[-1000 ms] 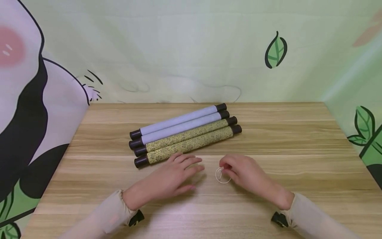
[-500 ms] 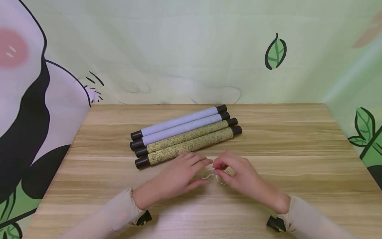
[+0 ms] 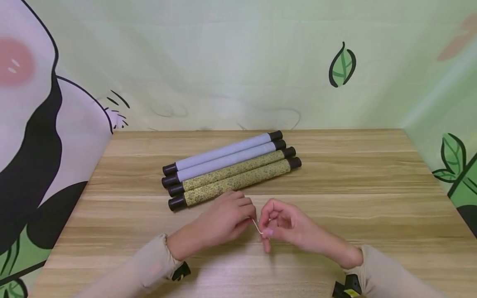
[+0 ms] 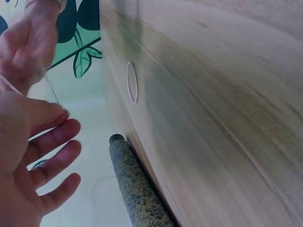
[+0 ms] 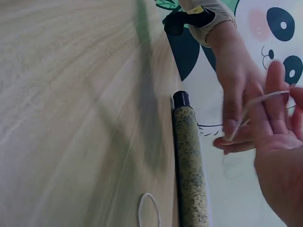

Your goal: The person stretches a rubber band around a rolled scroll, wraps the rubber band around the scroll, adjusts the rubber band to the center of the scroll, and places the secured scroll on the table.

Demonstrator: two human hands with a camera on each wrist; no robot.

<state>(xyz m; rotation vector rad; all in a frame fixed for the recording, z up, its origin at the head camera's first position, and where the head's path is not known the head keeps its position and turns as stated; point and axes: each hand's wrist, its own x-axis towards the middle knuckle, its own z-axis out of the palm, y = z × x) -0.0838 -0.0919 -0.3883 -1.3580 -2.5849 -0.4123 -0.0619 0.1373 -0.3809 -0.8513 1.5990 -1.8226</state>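
Observation:
My left hand (image 3: 227, 215) pinches one side of a thin white rubber band (image 3: 257, 226) between thumb and forefinger, its other fingers loosely bent. My right hand (image 3: 294, 227) grips the other side of the band, which spans the short gap between both hands. In the right wrist view the band (image 5: 258, 100) runs from the left fingertips across to the right fingers. A second white loop (image 4: 137, 87) lies on the table below the hands; in the head view the right hand hides it. Just beyond the left hand lies the nearest rolled scroll (image 3: 238, 182), yellow with a dark pattern.
Another yellow scroll (image 3: 234, 169) and two pale blue scrolls (image 3: 227, 161) lie side by side with it, slanting across the wooden table (image 3: 354, 174). All have black end knobs. A printed cloth backdrop (image 3: 223, 62) stands behind the table and along its sides.
The right hand picked up one of the white bands from the table and turned palm inward. The left hand moved right and now pinches the band too. The scrolls have stayed put.

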